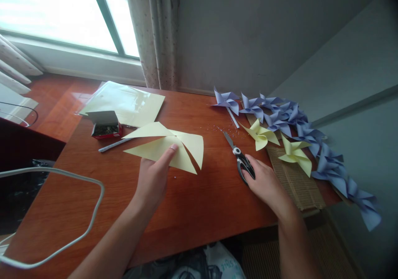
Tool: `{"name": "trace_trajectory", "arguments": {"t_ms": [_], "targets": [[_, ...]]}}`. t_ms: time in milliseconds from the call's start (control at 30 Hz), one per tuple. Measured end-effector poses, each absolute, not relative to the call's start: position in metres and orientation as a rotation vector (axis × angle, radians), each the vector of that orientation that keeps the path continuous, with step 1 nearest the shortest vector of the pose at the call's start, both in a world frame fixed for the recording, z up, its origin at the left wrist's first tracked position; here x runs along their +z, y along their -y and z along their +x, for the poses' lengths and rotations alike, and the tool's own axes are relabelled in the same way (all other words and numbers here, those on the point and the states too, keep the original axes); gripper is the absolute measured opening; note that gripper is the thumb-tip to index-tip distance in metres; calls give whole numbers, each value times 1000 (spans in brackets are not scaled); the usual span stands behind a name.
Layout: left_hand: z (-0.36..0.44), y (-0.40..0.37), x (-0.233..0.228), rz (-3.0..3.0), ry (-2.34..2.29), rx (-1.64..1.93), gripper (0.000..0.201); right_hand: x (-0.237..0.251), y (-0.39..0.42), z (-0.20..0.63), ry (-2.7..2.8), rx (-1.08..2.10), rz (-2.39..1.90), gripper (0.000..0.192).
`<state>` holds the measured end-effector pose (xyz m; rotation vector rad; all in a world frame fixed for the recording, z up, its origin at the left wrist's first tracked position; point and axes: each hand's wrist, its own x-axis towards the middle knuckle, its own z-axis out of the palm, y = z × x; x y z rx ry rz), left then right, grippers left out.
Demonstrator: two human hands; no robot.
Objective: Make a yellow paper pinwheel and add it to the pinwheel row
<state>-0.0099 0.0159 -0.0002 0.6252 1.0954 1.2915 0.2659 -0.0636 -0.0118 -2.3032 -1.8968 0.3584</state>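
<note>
My left hand pinches a pale yellow sheet of paper above the desk, thumb on top near the middle. Slits run from the sheet's corners toward its centre, so its flaps spread apart. Over to the right, my right hand is closed around the black handles of a pair of scissors. The blades point away from me, low over the desktop or resting on it. Two yellow paper pinwheels sit just beyond and to the right of that hand.
Several purple pinwheels line the right side of the wooden desk, near corrugated cardboard. A small red box and a pack of yellow paper lie at the back left. A white cable loops at the left edge.
</note>
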Motion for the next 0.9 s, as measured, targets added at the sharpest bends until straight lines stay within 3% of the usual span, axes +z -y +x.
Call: {"name": "trace_trajectory", "arguments": {"t_ms": [267,900], "targets": [[-6,-14,3,624,-1060,1294,51,-11,66,281,1902,202,-2419,48],[-6,-12,4,611,-1070,1250,48,-7,60,248,1961,50,-2465,42]]}}
